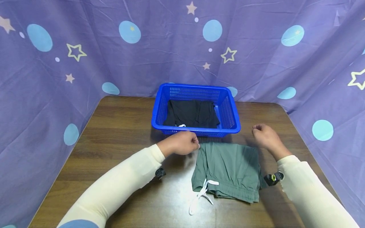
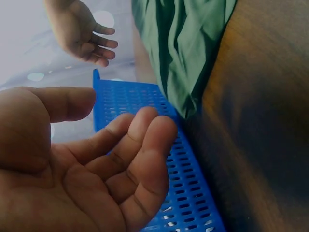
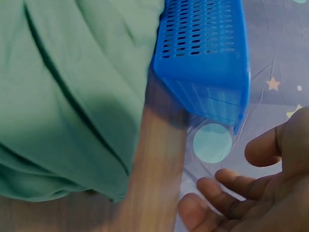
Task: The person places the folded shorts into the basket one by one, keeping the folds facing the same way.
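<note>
Both forearms, in cream knit sleeves (image 1: 125,175), reached forward over the brown wood-grain table (image 1: 122,126), the left entering the head view from between 7 and 8 o'clock and the right from 4 o'clock. The folded dark-green cloth shorts (image 1: 231,167) lay flat on the table between the arms, waistband toward the person, with a white drawstring (image 1: 201,191) trailing at their 8 o'clock. Taken from the shorts, the left hand (image 1: 182,143) stood at 10 o'clock, beside their far corner, and the right hand (image 1: 265,136) at 2 o'clock, apart from the cloth. A blue rectangular perforated plastic basket (image 1: 211,130) stood at 11 o'clock, holding a folded black cloth garment (image 1: 191,112) whose near edge was partly hidden by the basket's wall. Each sleeve was cut off by the frame; the right wrist view cropped both the right hand and the shorts. The shorts' under layers were concealed. The left hand's fingers were loosely curled, thumb well apart, nothing between them; whether a fingertip touched the corner could not be determined. The right hand was relaxed, its fingers slightly bent and spread, and held nothing.
</note>
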A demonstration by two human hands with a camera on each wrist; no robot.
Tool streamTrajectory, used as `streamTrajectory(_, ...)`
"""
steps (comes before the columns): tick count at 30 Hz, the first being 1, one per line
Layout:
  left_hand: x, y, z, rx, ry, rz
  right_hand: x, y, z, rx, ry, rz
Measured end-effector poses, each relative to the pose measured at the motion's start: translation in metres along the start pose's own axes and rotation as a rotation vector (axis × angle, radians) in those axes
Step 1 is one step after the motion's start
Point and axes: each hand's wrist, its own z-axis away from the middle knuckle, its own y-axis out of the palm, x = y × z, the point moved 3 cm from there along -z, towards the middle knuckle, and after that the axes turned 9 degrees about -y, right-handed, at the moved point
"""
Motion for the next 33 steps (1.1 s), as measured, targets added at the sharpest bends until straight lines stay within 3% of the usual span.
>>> streamTrajectory(9,-0.001,0.015,-0.006,0.039,-0.063,-0.077,-0.012,0.003,0.006,0.091,0.036,0.091)
streamTrajectory(17,-0.003,0.024,-0.010,0.047,-0.111,-0.127,-0.019,0.008,0.011,0.168,0.083,0.080)
streamTrajectory(24,-0.001,0.031,-0.012,0.065,-0.131,-0.127,-0.025,0.016,0.017,0.233,0.129,0.047)
streamTrajectory(33,0.002,0.037,-0.013,0.090,-0.154,-0.072,-0.029,0.018,0.025,0.253,0.169,-0.002)
